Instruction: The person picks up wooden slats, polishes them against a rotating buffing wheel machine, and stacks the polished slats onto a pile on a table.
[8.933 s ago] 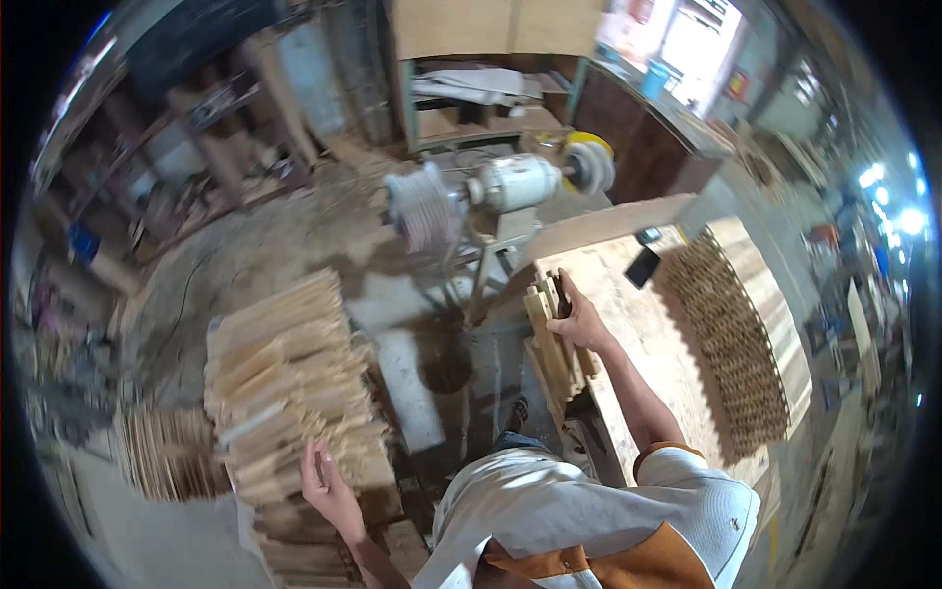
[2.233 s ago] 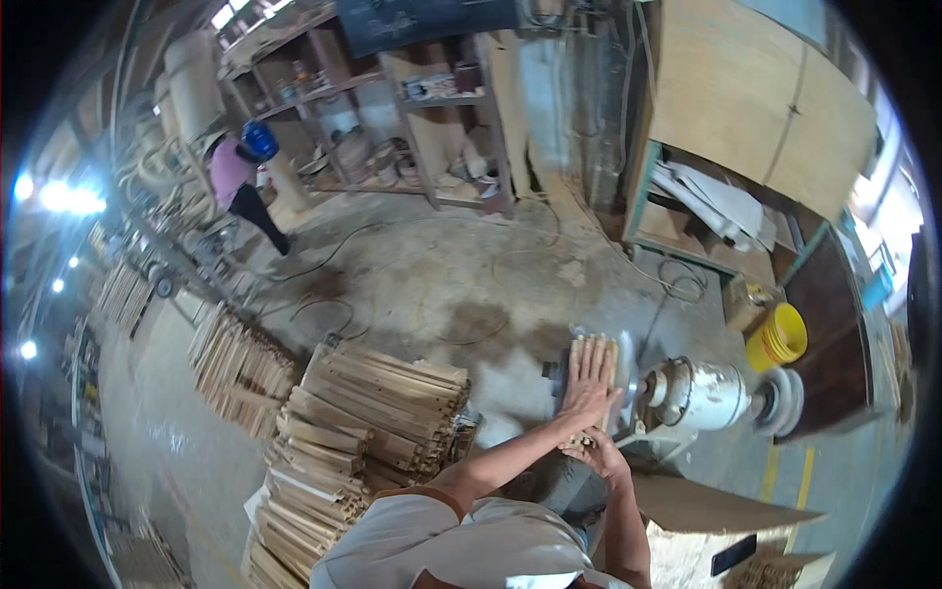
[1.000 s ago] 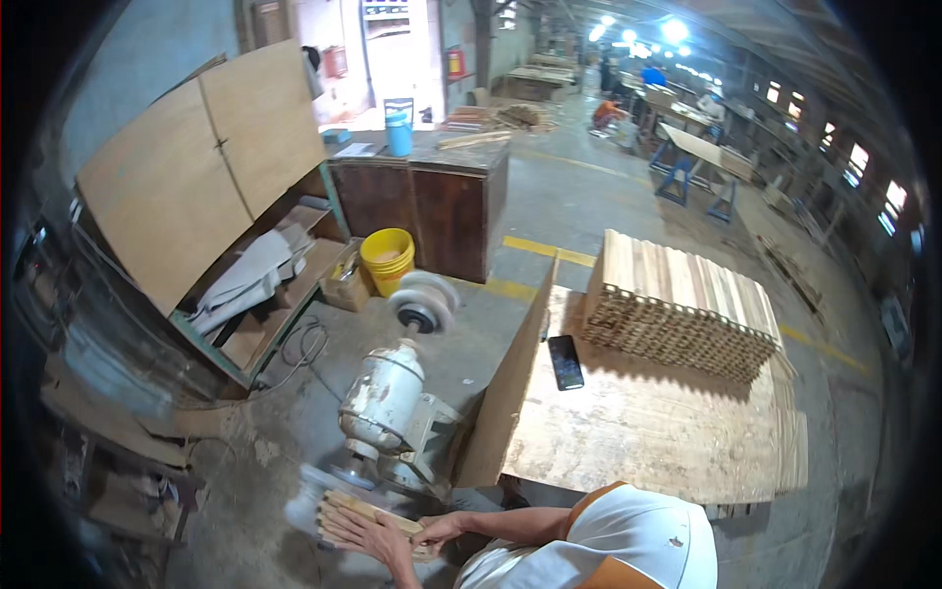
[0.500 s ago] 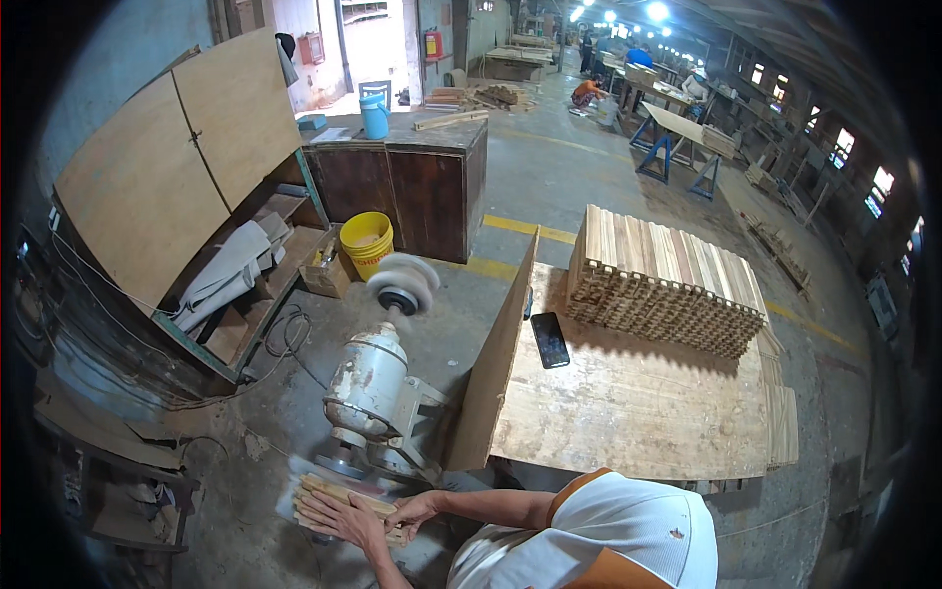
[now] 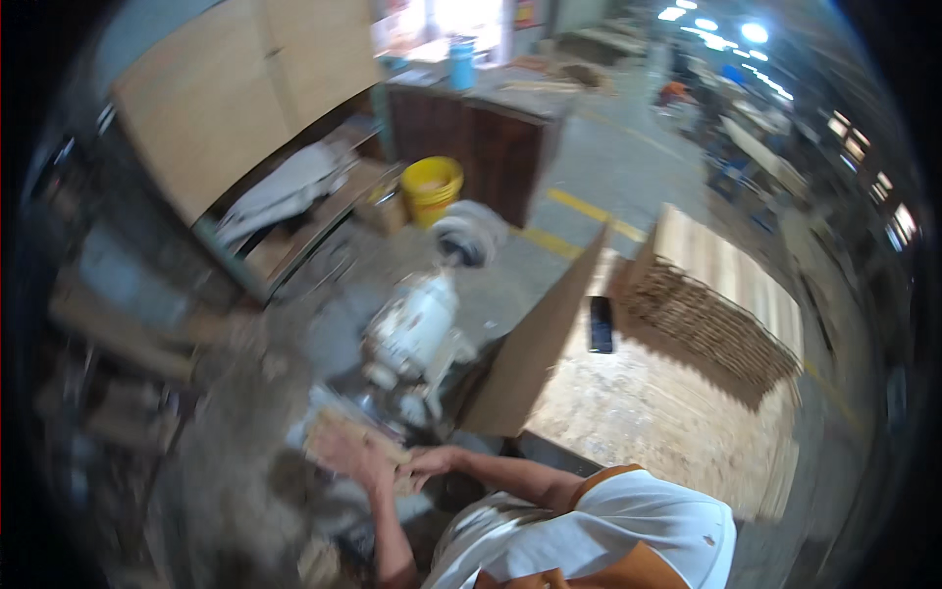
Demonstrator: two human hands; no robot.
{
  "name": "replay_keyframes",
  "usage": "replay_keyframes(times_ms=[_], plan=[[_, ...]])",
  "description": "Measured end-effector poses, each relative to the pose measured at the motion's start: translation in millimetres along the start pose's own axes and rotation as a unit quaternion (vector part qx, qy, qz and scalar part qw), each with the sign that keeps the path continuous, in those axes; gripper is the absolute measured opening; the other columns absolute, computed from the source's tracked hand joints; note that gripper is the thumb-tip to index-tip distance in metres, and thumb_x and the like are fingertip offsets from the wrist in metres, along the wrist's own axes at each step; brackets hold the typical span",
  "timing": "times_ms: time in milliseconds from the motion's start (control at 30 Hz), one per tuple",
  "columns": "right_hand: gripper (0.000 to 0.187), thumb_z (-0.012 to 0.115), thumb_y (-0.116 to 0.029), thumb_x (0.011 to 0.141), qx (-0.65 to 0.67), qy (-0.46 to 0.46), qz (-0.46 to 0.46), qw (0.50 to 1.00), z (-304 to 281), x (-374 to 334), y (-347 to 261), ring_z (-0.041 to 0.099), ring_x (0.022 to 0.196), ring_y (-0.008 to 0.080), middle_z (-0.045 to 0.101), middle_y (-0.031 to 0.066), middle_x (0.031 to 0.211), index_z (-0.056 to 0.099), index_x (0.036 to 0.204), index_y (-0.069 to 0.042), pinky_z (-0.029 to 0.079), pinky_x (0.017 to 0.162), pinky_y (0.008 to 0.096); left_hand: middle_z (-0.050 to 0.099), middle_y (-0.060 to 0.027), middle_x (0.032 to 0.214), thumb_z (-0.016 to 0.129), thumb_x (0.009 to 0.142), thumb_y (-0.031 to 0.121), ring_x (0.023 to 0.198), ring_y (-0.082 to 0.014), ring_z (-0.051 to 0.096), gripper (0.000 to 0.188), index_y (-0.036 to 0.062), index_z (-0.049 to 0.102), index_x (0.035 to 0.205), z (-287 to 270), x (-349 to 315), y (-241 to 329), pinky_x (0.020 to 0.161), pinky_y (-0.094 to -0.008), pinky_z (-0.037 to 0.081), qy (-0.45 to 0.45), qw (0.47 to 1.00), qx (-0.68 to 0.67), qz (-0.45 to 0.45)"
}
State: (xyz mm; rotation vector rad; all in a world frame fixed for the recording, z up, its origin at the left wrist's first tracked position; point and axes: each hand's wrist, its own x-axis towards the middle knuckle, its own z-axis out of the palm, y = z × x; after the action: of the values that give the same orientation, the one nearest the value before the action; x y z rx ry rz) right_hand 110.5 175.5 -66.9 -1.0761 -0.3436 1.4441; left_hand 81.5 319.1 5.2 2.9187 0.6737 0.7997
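Several short, pale wooden strips (image 5: 391, 450) lie side by side in a bundle at the near end of a grey motor-driven polishing machine (image 5: 410, 319). My left hand (image 5: 351, 452) rests flat across them with its fingers stretched out, though motion smears it. At their right end, my right hand (image 5: 429, 463) is closed around the strips. The near wheel is mostly hidden and blurred, so I cannot tell whether the wood touches it. On the machine's far end sits a pale round buffing wheel (image 5: 473, 236).
To the right, a wooden worktable (image 5: 628, 422) bears a tall stack of ridged wood pieces (image 5: 721, 309) and a black phone (image 5: 601, 325). An upright board (image 5: 540, 344) edges its left side. Beyond the machine stand a yellow bucket (image 5: 432, 191), a dark cabinet (image 5: 471, 147) and an open-fronted cupboard (image 5: 196, 108).
The view has swung left and blurred, so the scene sits farther right in the picture. Both hands stay at the wooden strips beside the machine's near end.
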Motion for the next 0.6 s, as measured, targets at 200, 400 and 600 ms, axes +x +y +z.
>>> replay_keyframes(times_ms=[200,400,600], plan=[[0.036,0.066,-0.022,0.091,0.109,-0.023,0.019,0.994,-5,5,6,0.064,0.09,0.0177,0.063,0.0069,0.103,0.061,0.117,0.002,0.058,0.076,0.034,0.012,-0.0254,0.159,0.06,0.085,0.036,0.147,-0.0455,0.006,0.086,-0.0022,0.022,0.151,-3,-7,-3,0.117,-0.0595,0.003,-0.109,0.992,0.021,-0.056],[0.034,0.067,-0.018,0.089,0.122,-0.008,0.028,0.992,5,1,-8,0.064,0.086,0.017,0.059,0.0036,0.095,0.058,0.117,0.0,0.058,0.074,0.034,0.01,-0.0268,0.158,0.057,0.088,0.04,0.146,-0.0465,0.006,0.083,-0.0052,0.024,0.15,-14,-5,1,0.116,-0.0602,0.003,-0.127,0.99,0.006,-0.066],[0.035,0.065,-0.015,0.091,0.138,-0.007,0.021,0.99,8,-3,-12,0.066,0.089,0.02,0.062,0.0081,0.105,0.055,0.121,0.0,0.058,0.075,0.0349,0.01,-0.0271,0.158,0.056,0.089,0.039,0.146,-0.0468,0.006,0.081,-0.0053,0.025,0.149,-15,-4,2,0.116,-0.0604,0.003,-0.129,0.989,0.004,-0.068]])
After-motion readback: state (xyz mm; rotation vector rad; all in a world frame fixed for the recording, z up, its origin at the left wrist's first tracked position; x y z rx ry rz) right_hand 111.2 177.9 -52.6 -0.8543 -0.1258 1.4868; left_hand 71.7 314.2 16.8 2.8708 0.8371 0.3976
